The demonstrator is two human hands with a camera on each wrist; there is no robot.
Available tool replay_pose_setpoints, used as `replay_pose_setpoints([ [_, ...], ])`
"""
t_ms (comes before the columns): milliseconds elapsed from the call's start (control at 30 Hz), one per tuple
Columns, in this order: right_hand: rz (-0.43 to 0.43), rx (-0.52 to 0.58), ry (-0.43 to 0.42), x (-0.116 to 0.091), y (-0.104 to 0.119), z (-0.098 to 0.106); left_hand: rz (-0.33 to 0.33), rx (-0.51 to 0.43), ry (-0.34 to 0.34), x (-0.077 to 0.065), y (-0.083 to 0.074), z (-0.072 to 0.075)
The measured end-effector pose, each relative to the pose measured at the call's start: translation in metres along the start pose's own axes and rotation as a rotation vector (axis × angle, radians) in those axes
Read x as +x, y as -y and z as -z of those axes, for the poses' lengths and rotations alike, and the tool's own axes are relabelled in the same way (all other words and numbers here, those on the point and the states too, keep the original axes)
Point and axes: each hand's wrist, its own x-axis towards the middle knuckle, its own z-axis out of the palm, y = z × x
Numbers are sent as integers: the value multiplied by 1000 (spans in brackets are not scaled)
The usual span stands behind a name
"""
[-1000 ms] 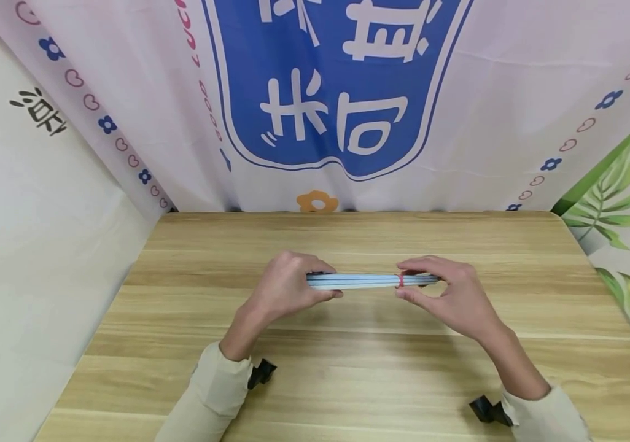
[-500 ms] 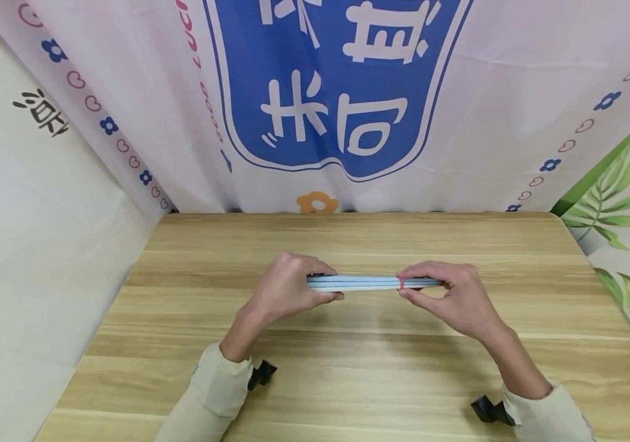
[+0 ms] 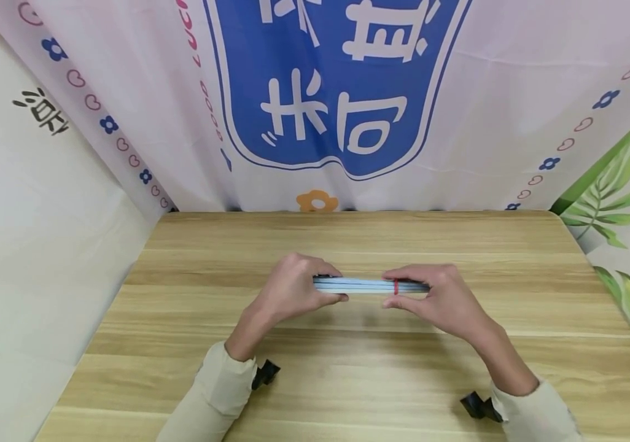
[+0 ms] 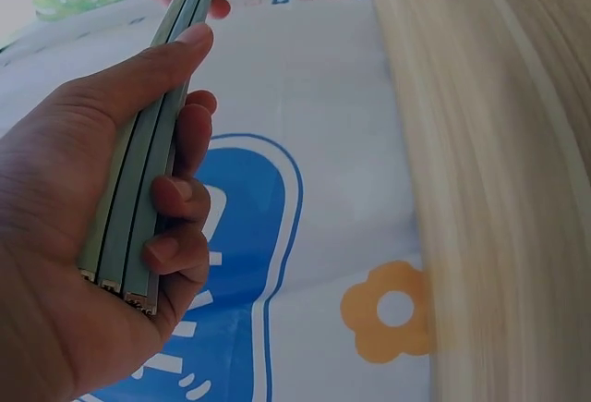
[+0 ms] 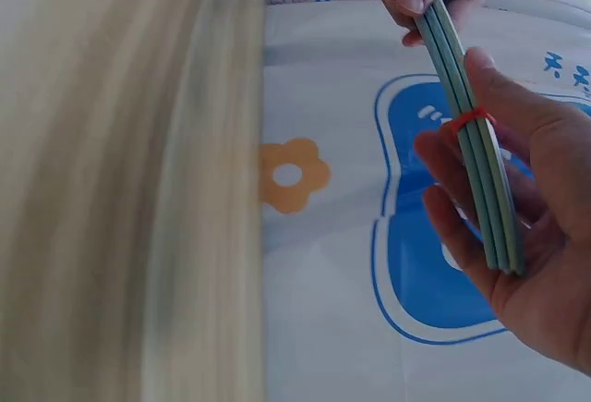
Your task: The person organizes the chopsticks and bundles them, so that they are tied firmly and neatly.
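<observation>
A bundle of slim, pale blue-green sticks (image 3: pixel 361 285) is held level above the table. My left hand (image 3: pixel 290 285) grips its left end, thumb along one face and fingers curled behind, as the left wrist view shows. Stick ends (image 4: pixel 138 305) with small patterned tips poke out near the palm. A thin red band (image 5: pixel 469 121) goes round the bundle nearer its right end. My right hand (image 5: pixel 540 152) lies loosely around that banded end. Its thumb is at one edge of the sticks, the fingers are spread on the other side, and the stick ends lie by the palm.
Below the hands is a wood-grain table (image 3: pixel 359 380). Behind it hangs a white cloth (image 3: pixel 486 123) with a blue printed panel, and a leaf-printed sheet (image 3: pixel 613 202) is on the right. A black wrist device (image 3: pixel 265 373) sits at the left cuff, another (image 3: pixel 481 406) at the right.
My right hand has moved left along the bundle, its fingertips now past the red band. My left hand has shifted slightly right. The bundle's right end has come in a little.
</observation>
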Motion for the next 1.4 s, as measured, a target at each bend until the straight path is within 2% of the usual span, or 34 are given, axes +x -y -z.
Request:
replay_pose_setpoints([
  [133, 6, -55, -15, 0, -1, 13, -4, 3, -29, 2, 2, 2],
  [233, 8, -48, -19, -2, -2, 17, -15, 19, -23, 5, 2, 2],
  [400, 23, -17, -33, -2, -3, 13, -12, 24, -5, 6, -1, 1],
  [600, 62, 18, -67, -1, -2, 9, -7, 9, -23, 4, -1, 0],
  [900, 54, 43, -62, 1, 1, 1, 2, 2, -35, 1, -3, -3],
  [1167, 100, 23, -33, 12, 10, -15, -19, 6, -40, 0, -3, -4],
  [1400, 53, -50, 49, 17, 16, -12, -3, -6, -40, 0, 0, -4],
])
